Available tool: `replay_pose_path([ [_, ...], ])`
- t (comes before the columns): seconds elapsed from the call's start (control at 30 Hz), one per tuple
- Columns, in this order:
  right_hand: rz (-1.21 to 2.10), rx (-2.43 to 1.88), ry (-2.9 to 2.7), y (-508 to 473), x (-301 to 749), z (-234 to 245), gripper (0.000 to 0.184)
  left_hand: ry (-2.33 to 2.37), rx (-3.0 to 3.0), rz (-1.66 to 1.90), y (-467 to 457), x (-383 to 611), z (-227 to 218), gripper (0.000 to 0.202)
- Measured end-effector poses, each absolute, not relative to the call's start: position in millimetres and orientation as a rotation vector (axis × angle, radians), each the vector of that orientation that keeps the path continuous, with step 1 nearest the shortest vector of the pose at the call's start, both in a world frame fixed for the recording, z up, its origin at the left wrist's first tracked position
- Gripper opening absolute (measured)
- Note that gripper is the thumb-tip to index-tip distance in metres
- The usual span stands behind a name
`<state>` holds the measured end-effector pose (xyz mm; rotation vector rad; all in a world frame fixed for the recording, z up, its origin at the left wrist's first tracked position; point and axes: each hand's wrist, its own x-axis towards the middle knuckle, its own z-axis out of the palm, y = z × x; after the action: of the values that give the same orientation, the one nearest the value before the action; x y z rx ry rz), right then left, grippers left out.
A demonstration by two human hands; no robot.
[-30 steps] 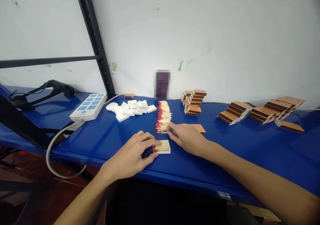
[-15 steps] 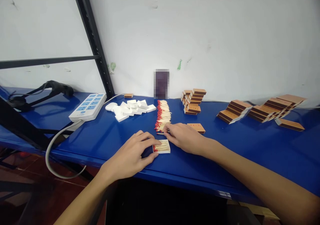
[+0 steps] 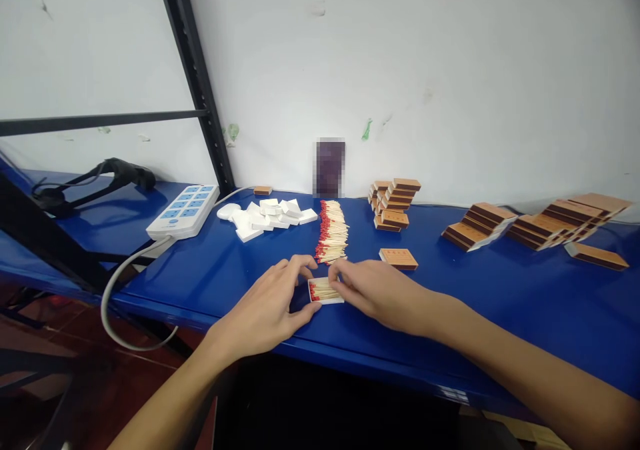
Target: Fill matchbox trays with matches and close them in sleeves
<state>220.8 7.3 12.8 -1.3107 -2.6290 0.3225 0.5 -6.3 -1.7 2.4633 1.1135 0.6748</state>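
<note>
A small white matchbox tray (image 3: 327,301) lies near the table's front edge, holding red-tipped matches (image 3: 323,291). My left hand (image 3: 267,303) grips it from the left, thumb at the near edge and bent fingers by the far left corner. Above the tray's right end, the thumb and forefinger of my right hand (image 3: 383,293) are pinched together. What lies between those fingertips is too small to make out. Just beyond the tray, a long pile of loose matches (image 3: 333,230) runs back toward the wall, red heads mostly to the left.
White empty-looking trays (image 3: 260,220) are heaped back left, beside a power strip (image 3: 185,210). A single matchbox (image 3: 399,259) lies right of the pile. Matchbox stacks stand behind it (image 3: 395,203) and farther right (image 3: 477,225). A black metal upright (image 3: 197,83) rises at left.
My right hand has moved from the near end of the match pile to over the tray. My left forefinger has lifted off the matches in the tray and drawn back. The view has shifted slightly.
</note>
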Motion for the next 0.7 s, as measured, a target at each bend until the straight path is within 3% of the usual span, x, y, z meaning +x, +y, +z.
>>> replay_pose_path([
  [0.2, 0.55, -1.284, -2.413, 12.6, 222.8, 9.4, 0.015, 1.023, 2.607, 0.566, -5.6, 1.3, 1.7, 0.012],
  [0.4, 0.183, -1.408, -2.381, 30.2, 232.4, -1.5, 0.012, 1.034, 2.62, 0.552, -4.0, 2.2, 2.0, 0.013],
  [0.7, 0.159, -1.409, -2.429, 32.2, 232.3, -2.2, 0.018, 1.03, 2.594, 0.577, -4.2, 0.7, -0.8, 0.019],
])
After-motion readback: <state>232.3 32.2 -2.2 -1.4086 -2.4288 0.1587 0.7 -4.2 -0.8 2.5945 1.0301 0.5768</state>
